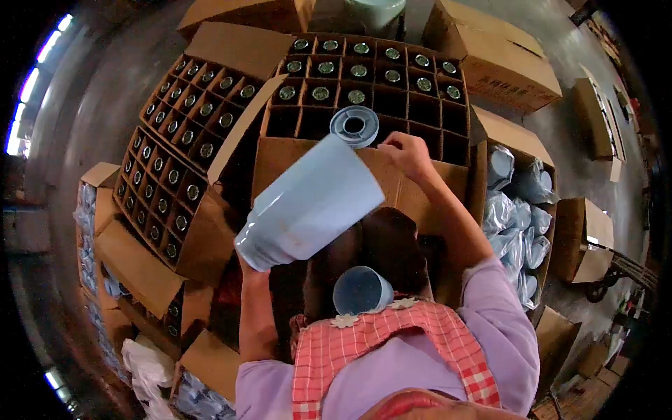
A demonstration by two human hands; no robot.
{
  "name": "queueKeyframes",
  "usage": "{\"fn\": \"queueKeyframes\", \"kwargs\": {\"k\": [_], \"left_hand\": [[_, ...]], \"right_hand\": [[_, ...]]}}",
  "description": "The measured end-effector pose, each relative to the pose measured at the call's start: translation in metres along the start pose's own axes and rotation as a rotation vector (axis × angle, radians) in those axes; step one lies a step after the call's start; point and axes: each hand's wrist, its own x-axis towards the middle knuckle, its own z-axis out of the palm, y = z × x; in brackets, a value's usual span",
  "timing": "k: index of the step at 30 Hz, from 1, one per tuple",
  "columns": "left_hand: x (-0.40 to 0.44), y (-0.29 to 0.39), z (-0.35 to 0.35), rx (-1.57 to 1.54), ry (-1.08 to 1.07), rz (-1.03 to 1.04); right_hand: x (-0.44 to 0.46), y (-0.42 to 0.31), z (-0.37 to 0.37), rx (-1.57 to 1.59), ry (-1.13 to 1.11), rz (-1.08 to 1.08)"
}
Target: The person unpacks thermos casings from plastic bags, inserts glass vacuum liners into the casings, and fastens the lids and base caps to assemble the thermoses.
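Observation:
A glossy light-blue container [315, 203], wide at one end and narrower at the other, is tilted in front of me. My left hand [250, 264] supports its narrow lower end; most of the fingers are hidden behind it. Beside its wide end is a round blue ring-shaped part [337, 127] with a dark central hole, at the front of a divided carton. My right hand [409, 154] is just right of that ring, over the carton's front edge, with its fingers curled in. Whatever they may hold is too small to make out. A blue cup [362, 290] lies at my lap, open end toward me.
The divided carton [315, 157] ahead has silver-topped items in many cells. Two more divided cartons [199, 164] [157, 196] stand left. At right, a carton [479, 182] holds several plastic-wrapped blue pieces [514, 217]. Closed cardboard boxes [497, 63] stand behind, and a white plastic bag [147, 371] lies lower left.

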Motion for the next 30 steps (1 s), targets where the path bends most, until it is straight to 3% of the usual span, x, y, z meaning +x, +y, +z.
{"fn": "queueKeyframes", "kwargs": {"k": [2, 5, 6, 9, 13, 17, 20, 23, 26, 30], "left_hand": [[0.003, 0.001, -0.003, 0.022, 0.062, 0.012], [0.004, 0.003, -0.006, 0.049, 0.119, 0.028], [0.003, 0.004, -0.007, 0.055, 0.131, 0.033], [-0.004, 0.003, -0.008, 0.062, 0.169, 0.036], [-0.021, 0.0, -0.015, 0.068, 0.215, 0.027], [-0.023, 0.001, -0.008, 0.078, 0.219, 0.044], [-0.013, 0.003, 0.004, 0.093, 0.185, 0.069], [-0.012, -0.001, 0.01, 0.106, 0.106, 0.071], [-0.012, -0.005, 0.004, 0.143, -0.06, 0.088], [-0.02, -0.011, 0.013, 0.217, -0.102, 0.031]], "right_hand": [[0.034, 0.029, 0.034, -0.368, 0.086, -0.361], [0.074, 0.044, 0.079, -0.762, 0.099, -0.597], [0.083, 0.047, 0.086, -0.829, -0.116, -0.409], [0.107, 0.071, 0.099, -0.954, -0.214, -0.405], [0.103, 0.086, 0.106, -0.85, -0.06, -0.335], [0.102, 0.073, 0.097, -0.953, -0.248, -0.298], [0.083, 0.037, 0.062, -0.534, -0.118, -0.065], [0.039, -0.011, 0.018, 0.929, -0.074, 0.091], [-0.015, -0.056, -0.015, 0.976, -0.089, -0.298], [-0.058, -0.09, -0.024, 0.863, -0.132, -0.654]]}}
